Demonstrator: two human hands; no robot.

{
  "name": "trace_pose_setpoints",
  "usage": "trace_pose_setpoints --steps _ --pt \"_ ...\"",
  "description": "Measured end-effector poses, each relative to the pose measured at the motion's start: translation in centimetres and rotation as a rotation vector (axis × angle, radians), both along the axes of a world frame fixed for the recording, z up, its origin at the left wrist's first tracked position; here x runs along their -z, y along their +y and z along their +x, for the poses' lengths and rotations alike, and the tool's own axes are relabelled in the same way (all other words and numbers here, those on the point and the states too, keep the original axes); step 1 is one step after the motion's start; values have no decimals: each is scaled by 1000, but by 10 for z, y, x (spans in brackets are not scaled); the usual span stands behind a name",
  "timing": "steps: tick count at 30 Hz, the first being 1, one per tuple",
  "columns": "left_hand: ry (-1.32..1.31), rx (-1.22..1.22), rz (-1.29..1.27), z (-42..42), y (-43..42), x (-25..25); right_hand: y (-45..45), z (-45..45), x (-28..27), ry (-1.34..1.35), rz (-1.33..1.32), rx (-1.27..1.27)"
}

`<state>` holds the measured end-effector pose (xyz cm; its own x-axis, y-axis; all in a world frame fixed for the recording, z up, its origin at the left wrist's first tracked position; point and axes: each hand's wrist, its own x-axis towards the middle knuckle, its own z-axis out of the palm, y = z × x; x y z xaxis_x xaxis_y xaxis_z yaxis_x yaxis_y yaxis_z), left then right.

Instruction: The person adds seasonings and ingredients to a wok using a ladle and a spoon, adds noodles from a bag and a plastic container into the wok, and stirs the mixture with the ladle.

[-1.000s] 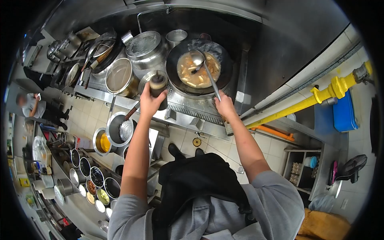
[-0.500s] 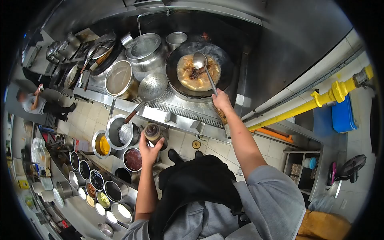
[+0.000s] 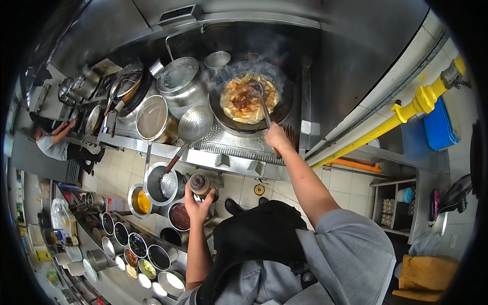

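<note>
Near the front of the range, my left hand (image 3: 196,207) is wrapped round a small bottle (image 3: 199,183) with a dark top and brownish contents. My right hand (image 3: 277,136) grips the handle of a metal ladle (image 3: 265,109). The ladle's bowl rests in sliced, sauced food (image 3: 239,112) inside a black wok (image 3: 286,104), with a dark brown patch on the food beside it. Steam rises from the wok, which sits on the stove. A perforated skimmer (image 3: 195,123) lies left of the wok, its wooden handle pointing toward me.
A lidded pot (image 3: 178,76) and a strainer-topped pot (image 3: 152,119) stand on the range. Sauce and ingredient tins (image 3: 137,244) line the left counter. A yellow gas pipe (image 3: 386,127) runs along the right. Another person (image 3: 53,145) stands at the far left.
The ladle's bowl has turned over and dipped into the food, which looks more mixed and steams more. My left hand still holds the bottle. The whole view has shifted slightly.
</note>
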<state>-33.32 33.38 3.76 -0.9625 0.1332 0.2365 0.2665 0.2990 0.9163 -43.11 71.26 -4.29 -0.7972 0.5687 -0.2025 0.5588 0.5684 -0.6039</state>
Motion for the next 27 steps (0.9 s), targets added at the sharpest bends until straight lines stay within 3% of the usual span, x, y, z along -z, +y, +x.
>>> trace_pose_setpoints --steps 3,6,7,8,10,11,12,14,16,19,22,24,27 --pt "19 32 -11 -15 7 0 11 4 7 9 -118 -102" --pt "23 59 6 -44 15 9 57 -11 9 122 -1732 166" --pt "85 83 -21 -56 21 5 52 -4 -1 121 -1479 148" --pt "91 103 -35 -65 25 1 43 3 -9 127 -1480 150" --pt "106 146 -64 -83 38 -13 28 21 -26 95 -616 24" --pt "114 166 -100 -91 44 -21 29 34 -49 48 -319 -87" --pt "148 179 -171 -107 48 -17 31 42 -47 42 -319 -84" --pt "259 187 -308 -132 61 -16 32 53 -44 181 163 -122" --pt "296 179 -401 -153 76 -18 23 66 -90 47 76 -85" --pt "275 175 -559 -182 100 -19 26 79 -90 -45 153 -83" --pt "278 168 -631 -201 124 -30 31 93 -73 179 199 -97" --pt "135 209 -823 -210 143 -40 24 107 -90 152 -383 -23" --pt "167 213 -914 -220 169 -45 23 117 -74 279 -664 -4"
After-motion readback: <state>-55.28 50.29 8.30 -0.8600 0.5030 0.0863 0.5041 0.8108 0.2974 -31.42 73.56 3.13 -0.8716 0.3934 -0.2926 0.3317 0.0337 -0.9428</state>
